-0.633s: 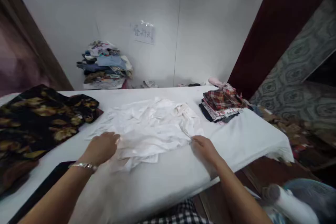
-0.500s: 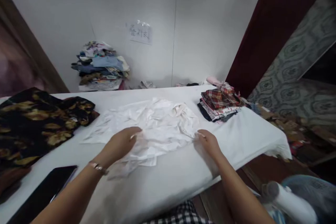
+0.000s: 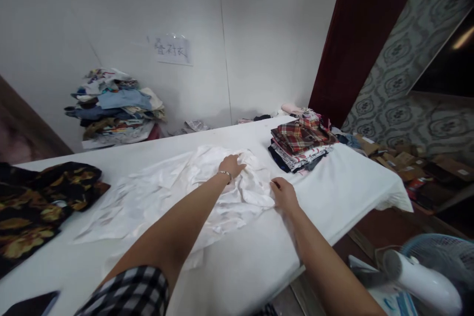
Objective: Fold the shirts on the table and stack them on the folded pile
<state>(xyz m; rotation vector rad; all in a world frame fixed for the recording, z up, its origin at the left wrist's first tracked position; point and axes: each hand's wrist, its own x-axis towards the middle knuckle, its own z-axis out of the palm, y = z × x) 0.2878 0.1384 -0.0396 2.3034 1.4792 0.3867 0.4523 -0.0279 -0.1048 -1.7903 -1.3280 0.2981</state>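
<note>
A thin white shirt (image 3: 192, 185) lies spread and crumpled across the white-covered table (image 3: 244, 252). My left hand (image 3: 230, 168) reaches over its upper part, near the bunched collar end, with its fingers closed on the cloth. At the shirt's right edge, my right hand (image 3: 285, 195) pinches the fabric between thumb and fingers. The far end of the shirt trails off to the left, partly covered by my left arm.
Folded clothes (image 3: 301, 140) are stacked right of the shirt. A dark floral garment (image 3: 48, 207) lies at the left, with a dark flat device (image 3: 33, 303) below. Against the wall rises a tall clothes pile (image 3: 118, 103). A fan (image 3: 422, 276) stands beyond the table's right edge.
My left hand has moved from the shirt's near edge up and right to the collar end. My right hand stays at the right edge. The view has swung right.
</note>
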